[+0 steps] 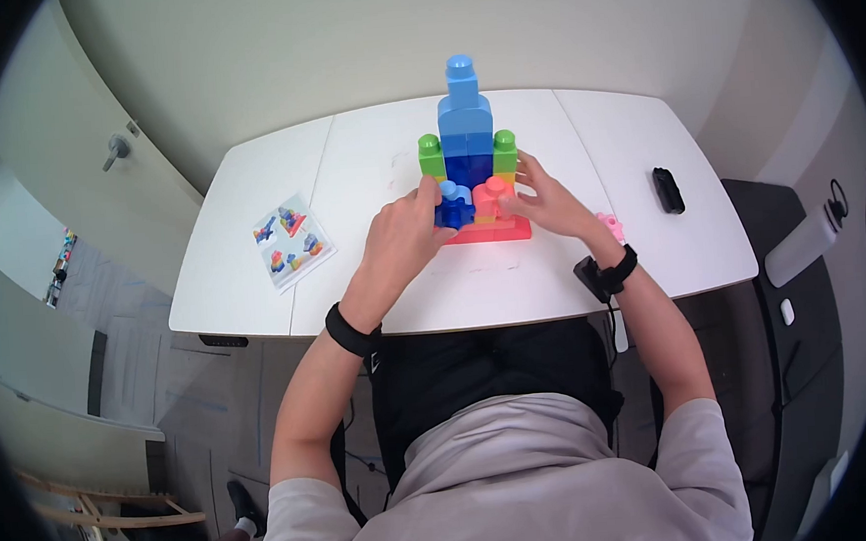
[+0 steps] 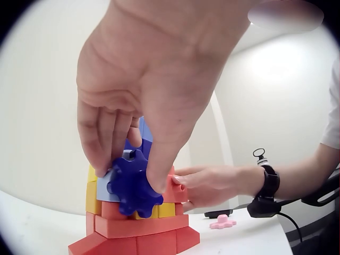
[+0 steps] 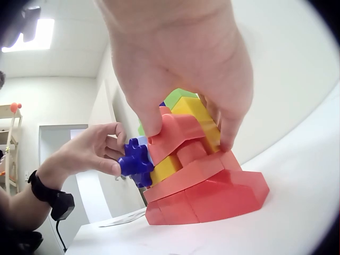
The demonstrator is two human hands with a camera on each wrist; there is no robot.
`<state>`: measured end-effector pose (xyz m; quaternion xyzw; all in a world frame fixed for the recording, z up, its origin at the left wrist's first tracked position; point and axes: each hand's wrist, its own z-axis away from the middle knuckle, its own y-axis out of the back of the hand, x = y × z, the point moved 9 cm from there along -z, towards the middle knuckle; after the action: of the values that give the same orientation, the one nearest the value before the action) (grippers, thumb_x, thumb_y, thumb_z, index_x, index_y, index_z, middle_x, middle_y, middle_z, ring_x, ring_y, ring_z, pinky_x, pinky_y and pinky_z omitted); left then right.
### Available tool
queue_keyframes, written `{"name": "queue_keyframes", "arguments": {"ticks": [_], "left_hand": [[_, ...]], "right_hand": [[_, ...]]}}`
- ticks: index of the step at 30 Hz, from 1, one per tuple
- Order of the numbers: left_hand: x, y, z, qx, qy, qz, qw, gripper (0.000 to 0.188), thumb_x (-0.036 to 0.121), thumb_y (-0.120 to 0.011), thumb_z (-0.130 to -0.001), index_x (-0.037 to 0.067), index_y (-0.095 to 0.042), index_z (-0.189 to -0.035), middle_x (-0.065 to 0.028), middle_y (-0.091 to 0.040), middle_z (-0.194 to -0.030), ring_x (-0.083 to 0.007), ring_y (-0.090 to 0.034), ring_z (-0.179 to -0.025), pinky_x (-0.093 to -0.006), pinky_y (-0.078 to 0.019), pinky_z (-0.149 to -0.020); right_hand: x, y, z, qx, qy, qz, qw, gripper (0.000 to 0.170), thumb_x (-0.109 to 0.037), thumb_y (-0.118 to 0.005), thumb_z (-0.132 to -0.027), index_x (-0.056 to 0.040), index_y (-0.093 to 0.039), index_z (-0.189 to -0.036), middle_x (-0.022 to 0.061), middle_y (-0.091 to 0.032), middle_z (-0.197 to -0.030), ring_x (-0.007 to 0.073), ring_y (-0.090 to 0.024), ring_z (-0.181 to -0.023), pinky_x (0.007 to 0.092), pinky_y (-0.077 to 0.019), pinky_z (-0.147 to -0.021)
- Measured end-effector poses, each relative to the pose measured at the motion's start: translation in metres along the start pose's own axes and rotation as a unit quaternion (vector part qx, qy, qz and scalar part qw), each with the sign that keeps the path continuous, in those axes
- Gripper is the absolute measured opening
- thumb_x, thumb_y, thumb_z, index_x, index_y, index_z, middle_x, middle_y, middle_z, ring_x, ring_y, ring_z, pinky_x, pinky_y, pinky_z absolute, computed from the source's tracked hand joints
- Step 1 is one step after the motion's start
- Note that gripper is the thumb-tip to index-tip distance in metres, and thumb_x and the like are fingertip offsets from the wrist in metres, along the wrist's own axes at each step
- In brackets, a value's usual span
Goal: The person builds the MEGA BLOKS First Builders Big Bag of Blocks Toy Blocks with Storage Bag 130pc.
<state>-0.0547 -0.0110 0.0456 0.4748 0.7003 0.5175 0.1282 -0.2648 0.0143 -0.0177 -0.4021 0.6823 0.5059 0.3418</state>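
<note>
A tower of toy building blocks (image 1: pixel 465 120) stands upright on the table, light and dark blue up the middle with green and yellow at the sides. Its stepped base (image 2: pixel 159 226) is red. My left hand (image 1: pixel 401 233) pinches a dark blue toy gear (image 2: pixel 133 183) at the tower's front left, against a light blue block (image 2: pixel 106 188). On the other side, my right hand (image 1: pixel 553 202) holds a red block (image 3: pixel 178 133) above the base, thumb on its front and fingers behind. Palm and fingers hide part of the tower's yellow side in the right wrist view.
A pink gear (image 1: pixel 611 225) lies on the white table (image 1: pixel 395 293), right of the tower. Farther right is a black case-like object (image 1: pixel 667 191). A printed sheet with block pictures (image 1: pixel 294 241) lies at left. A white bottle (image 1: pixel 801 248) is on the dark surface at right.
</note>
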Motion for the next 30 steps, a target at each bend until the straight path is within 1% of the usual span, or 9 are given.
{"name": "queue_keyframes", "arguments": {"ticks": [6, 8, 12, 16, 21, 23, 25, 27, 30], "left_hand": [[0.007, 0.020, -0.002, -0.021, 0.002, -0.021, 1.000, 0.048, 0.019, -0.088, -0.077, 0.006, -0.055, -0.110, -0.0143, -0.074, -0.099, -0.0376, -0.072, -0.092, -0.0456, -0.0558, -0.076], [0.006, 0.026, -0.005, -0.045, 0.014, -0.035, 0.998, 0.041, 0.022, -0.086, -0.080, 0.007, -0.060, -0.108, -0.0129, -0.075, -0.100, -0.0344, -0.073, -0.094, -0.0443, -0.0557, -0.078], [0.006, 0.054, -0.012, -0.029, 0.028, -0.043, 0.998, 0.034, 0.024, -0.084, -0.084, 0.008, -0.061, -0.103, -0.0102, -0.075, -0.097, -0.0297, -0.074, -0.097, -0.0410, -0.0565, -0.079], [-0.012, 0.065, -0.020, -0.016, 0.050, -0.030, 0.998, 0.033, 0.026, -0.083, -0.086, 0.008, -0.060, -0.103, -0.0073, -0.074, -0.095, -0.0245, -0.074, -0.099, -0.0388, -0.0572, -0.083], [-0.040, 0.053, -0.027, -0.030, 0.055, -0.013, 0.998, 0.044, 0.036, -0.082, -0.088, 0.007, -0.059, -0.112, -0.0130, -0.075, -0.102, -0.0299, -0.075, -0.098, -0.0407, -0.0571, -0.077], [-0.051, 0.043, -0.030, -0.052, 0.072, -0.003, 0.996, 0.049, 0.039, -0.081, -0.089, 0.006, -0.058, -0.116, -0.0152, -0.074, -0.107, -0.0306, -0.074, -0.100, -0.0412, -0.0575, -0.080], [-0.064, 0.021, -0.029, -0.122, 0.107, 0.073, 0.984, 0.072, 0.046, -0.081, -0.089, 0.003, -0.049, -0.137, -0.0238, -0.067, -0.128, -0.0346, -0.072, -0.111, -0.0421, -0.0575, -0.090], [-0.071, 0.003, -0.029, -0.155, 0.119, 0.111, 0.974, 0.082, 0.049, -0.080, -0.089, 0.002, -0.042, -0.145, -0.0273, -0.062, -0.136, -0.0365, -0.069, -0.116, -0.0429, -0.0561, -0.095], [-0.072, -0.025, -0.029, -0.207, 0.120, 0.199, 0.950, 0.097, 0.052, -0.078, -0.090, -0.001, -0.029, -0.155, -0.0323, -0.053, -0.147, -0.0398, -0.065, -0.125, -0.0444, -0.0535, -0.103]], "right_hand": [[0.021, 0.084, 0.014, -0.066, -0.093, 0.242, 0.964, 0.061, -0.045, -0.072, -0.095, -0.0026, -0.058, -0.136, 0.0208, -0.071, -0.122, 0.0332, -0.067, -0.119, 0.0412, -0.0549, -0.096], [0.047, 0.118, 0.027, -0.061, -0.188, 0.401, 0.895, 0.055, -0.044, -0.079, -0.085, -0.0018, -0.068, -0.119, 0.0189, -0.075, -0.108, 0.0331, -0.072, -0.102, 0.0398, -0.0565, -0.089], [0.087, 0.139, 0.051, -0.057, -0.233, 0.478, 0.845, 0.054, -0.038, -0.087, -0.072, -0.0047, -0.070, -0.111, 0.0136, -0.075, -0.098, 0.0305, -0.072, -0.090, 0.0387, -0.0563, -0.078], [0.084, 0.137, 0.064, -0.078, -0.298, 0.465, 0.830, 0.051, -0.037, -0.084, -0.068, -0.0094, -0.073, -0.110, 0.0132, -0.076, -0.104, 0.0306, -0.073, -0.096, 0.0387, -0.0576, -0.081], [0.068, 0.135, 0.063, -0.026, -0.267, 0.469, 0.841, 0.028, -0.024, -0.084, -0.072, -0.0038, -0.074, -0.088, 0.0140, -0.076, -0.094, 0.0293, -0.073, -0.087, 0.0377, -0.0573, -0.076], [0.060, 0.135, 0.054, -0.015, -0.211, 0.458, 0.863, 0.031, -0.029, -0.082, -0.077, -0.0048, -0.073, -0.094, 0.0142, -0.076, -0.098, 0.0299, -0.073, -0.092, 0.0386, -0.0574, -0.079], [0.045, 0.128, 0.047, -0.006, -0.154, 0.443, 0.883, 0.034, -0.034, -0.080, -0.082, -0.0058, -0.072, -0.100, 0.0145, -0.076, -0.103, 0.0306, -0.074, -0.096, 0.0394, -0.0574, -0.081], [0.011, 0.114, 0.044, 0.042, -0.082, 0.279, 0.956, 0.038, -0.036, -0.075, -0.092, -0.0023, -0.066, -0.106, 0.0164, -0.075, -0.104, 0.0298, -0.074, -0.099, 0.0392, -0.0568, -0.083], [0.005, 0.095, 0.037, 0.001, -0.075, 0.105, 0.992, 0.039, -0.033, -0.077, -0.093, -0.0013, -0.060, -0.109, 0.0143, -0.072, -0.105, 0.0267, -0.072, -0.101, 0.0380, -0.0563, -0.085]]}}
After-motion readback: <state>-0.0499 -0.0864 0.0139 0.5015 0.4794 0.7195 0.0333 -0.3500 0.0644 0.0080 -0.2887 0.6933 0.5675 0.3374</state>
